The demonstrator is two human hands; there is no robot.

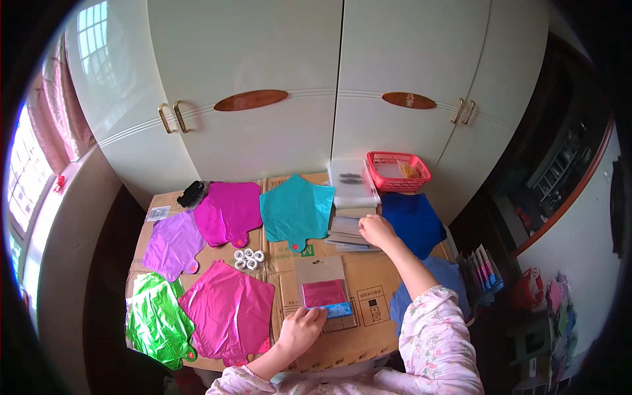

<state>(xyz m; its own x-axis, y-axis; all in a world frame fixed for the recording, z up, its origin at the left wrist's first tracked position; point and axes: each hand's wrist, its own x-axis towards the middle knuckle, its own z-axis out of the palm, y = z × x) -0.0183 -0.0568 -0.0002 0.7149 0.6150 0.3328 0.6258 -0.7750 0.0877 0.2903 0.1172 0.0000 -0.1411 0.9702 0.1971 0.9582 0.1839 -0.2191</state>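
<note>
A flat grey packet [319, 268] with a hang hole at its top lies on the cardboard in front of me. A folded pink foil piece [322, 292] and a blue strip [338, 310] show on its lower half. My left hand [303, 329] has its fingers bent together on the packet's lower left edge, by the blue strip. Further up to the right, my right hand [377, 230] is closed at the edge of a stack of grey cards [345, 232]. What its fingertips grip is hidden.
Star-shaped foil balloons lie around: teal [296, 207], magenta [230, 210], lilac [173, 245], pink [227, 309], green [155, 319] and blue [413, 224]. White rings [247, 261] sit between them. Behind are clear bags [352, 187], a red basket [398, 185] and a cupboard [250, 52].
</note>
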